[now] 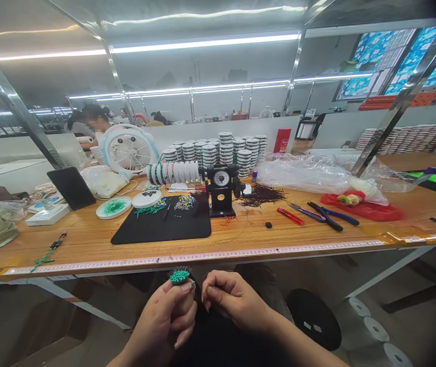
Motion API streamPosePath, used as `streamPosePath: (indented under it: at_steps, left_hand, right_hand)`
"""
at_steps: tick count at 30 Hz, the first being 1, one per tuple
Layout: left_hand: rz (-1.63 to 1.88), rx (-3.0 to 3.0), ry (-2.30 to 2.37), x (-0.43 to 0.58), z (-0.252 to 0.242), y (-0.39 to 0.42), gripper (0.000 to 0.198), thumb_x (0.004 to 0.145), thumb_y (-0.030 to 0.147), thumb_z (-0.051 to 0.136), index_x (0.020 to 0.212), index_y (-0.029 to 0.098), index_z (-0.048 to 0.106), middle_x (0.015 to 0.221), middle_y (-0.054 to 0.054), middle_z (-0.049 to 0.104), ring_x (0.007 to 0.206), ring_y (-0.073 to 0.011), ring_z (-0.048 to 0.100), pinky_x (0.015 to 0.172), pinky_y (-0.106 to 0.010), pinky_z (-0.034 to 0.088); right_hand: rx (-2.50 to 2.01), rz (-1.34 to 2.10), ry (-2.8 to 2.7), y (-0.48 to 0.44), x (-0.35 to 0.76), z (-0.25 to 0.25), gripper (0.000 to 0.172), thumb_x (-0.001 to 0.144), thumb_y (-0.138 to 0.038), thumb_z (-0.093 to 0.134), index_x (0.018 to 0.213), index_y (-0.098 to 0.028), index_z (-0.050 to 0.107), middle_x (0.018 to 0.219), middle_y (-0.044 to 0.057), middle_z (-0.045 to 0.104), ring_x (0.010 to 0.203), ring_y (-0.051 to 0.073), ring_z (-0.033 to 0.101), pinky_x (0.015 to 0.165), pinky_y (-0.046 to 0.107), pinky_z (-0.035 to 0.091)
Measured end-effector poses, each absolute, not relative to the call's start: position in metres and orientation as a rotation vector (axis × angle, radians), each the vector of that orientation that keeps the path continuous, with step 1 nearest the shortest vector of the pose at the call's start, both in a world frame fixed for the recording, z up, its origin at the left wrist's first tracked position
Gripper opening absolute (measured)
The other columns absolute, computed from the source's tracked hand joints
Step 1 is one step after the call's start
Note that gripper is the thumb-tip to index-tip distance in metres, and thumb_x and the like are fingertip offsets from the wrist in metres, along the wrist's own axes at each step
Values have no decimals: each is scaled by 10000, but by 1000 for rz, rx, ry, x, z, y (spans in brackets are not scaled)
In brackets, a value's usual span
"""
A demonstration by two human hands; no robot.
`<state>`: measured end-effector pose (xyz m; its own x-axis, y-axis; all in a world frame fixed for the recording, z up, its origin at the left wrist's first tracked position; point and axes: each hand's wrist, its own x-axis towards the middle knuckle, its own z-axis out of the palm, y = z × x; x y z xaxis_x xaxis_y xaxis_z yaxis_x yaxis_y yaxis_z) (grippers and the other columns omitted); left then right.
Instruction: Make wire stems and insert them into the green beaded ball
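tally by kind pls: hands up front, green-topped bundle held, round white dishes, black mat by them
Left hand and right hand: 2
Green-topped bundle: 1
Left white dish and right white dish: 2
Black mat: 1
Total: 6

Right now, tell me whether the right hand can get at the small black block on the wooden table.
Probably yes: only the flat, pink-and-white measuring tape along the front edge of the wooden table seems to lie between the right hand and the small black block.
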<state>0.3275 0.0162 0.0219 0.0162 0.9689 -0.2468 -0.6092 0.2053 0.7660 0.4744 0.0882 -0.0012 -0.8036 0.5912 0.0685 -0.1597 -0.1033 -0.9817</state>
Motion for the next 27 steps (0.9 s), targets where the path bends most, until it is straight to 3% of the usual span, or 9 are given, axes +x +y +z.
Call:
streamPosePath:
  at_steps: [5,11,27]
  left_hand:
    - [1321,535,912,327,19,14,275,798,236,545,616,191,344,513,90,208,397,-47,135,295,-145,223]
    - [1311,568,948,328,14,11,260,815,246,528,633,195,350,496,97,214,399,-51,124,304,-151,221]
    - [1304,543,960,331,19,14,285,755,285,607,634,193,366,490,101,213,387,-40,120,297,-141,210]
  right_hand:
    - [-458,1958,-1690,88,476,-1,298,856,-408,504,809,-118,557,672,-2,520,485,35,330,462,185,224]
    - [-417,1905,-1728,85,476,4,261,858,-362,508,765,-124,564,692,7,538,655,82,470,656,214,354]
    - [-436,1931,-1722,86,476,3,277,846,-387,520,764,-126,566,687,7,535,634,78,463,597,195,337]
